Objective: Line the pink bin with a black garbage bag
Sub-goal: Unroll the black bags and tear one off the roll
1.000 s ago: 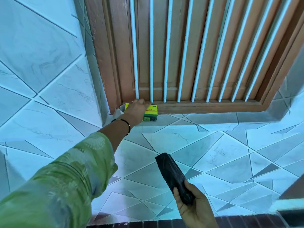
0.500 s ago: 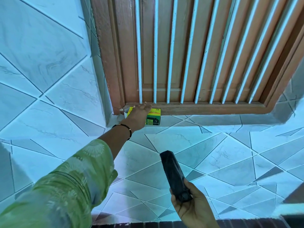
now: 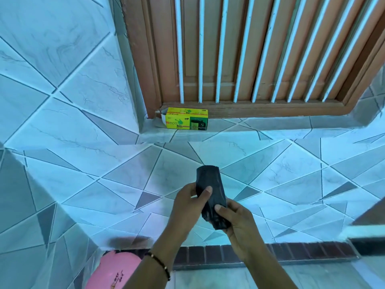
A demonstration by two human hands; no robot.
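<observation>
A rolled-up black garbage bag (image 3: 210,184) is held in front of me over the tiled wall. My right hand (image 3: 237,222) grips its lower end, thumb on top. My left hand (image 3: 187,202) holds its left side, thumb pressed on the roll's middle. The pink bin (image 3: 112,272) shows at the bottom left, partly cut off by the frame and by my left forearm. The yellow-green bin-bag box (image 3: 186,118) lies on the window ledge with its left flap open, apart from both hands.
A wooden window frame (image 3: 145,59) with white vertical bars (image 3: 200,49) fills the top. Blue-white wall tiles surround it. A dark brick strip (image 3: 270,252) runs along the bottom of the wall to the right of the bin.
My left hand has let go of the box on the ledge and come down to the black roll. The view has tilted down, bringing the pink bin into sight.
</observation>
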